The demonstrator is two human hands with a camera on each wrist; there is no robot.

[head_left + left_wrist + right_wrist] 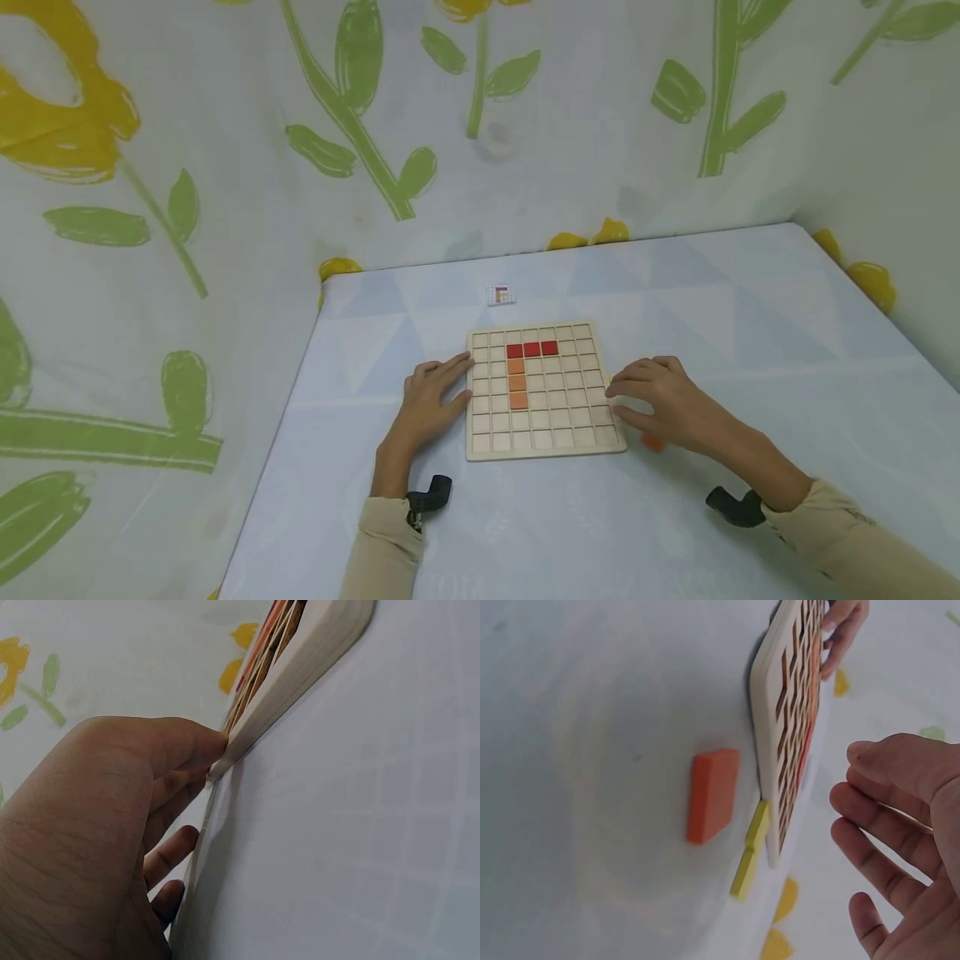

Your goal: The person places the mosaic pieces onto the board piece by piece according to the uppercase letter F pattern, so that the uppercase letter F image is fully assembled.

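Note:
A square wooden grid board (547, 450) lies flat on the table, with three red tiles (532, 349) in a row near its far side and three orange tiles (517, 382) in a column below the leftmost red one. My left hand (431, 404) rests at the board's left edge; in the left wrist view its thumb and a finger (187, 742) touch the rim. Over the right edge hovers my right hand (663, 400), fingers loosely bent and nothing between them. Beneath it, a loose orange tile (712, 795) and two yellow tiles (751, 851) lie beside the board.
A small pattern card (501, 293) showing a coloured grid lies behind the board. Flower-printed cloth (525, 167) hangs round the back and sides of the table (315, 500). Each wrist wears a black camera mount (431, 493).

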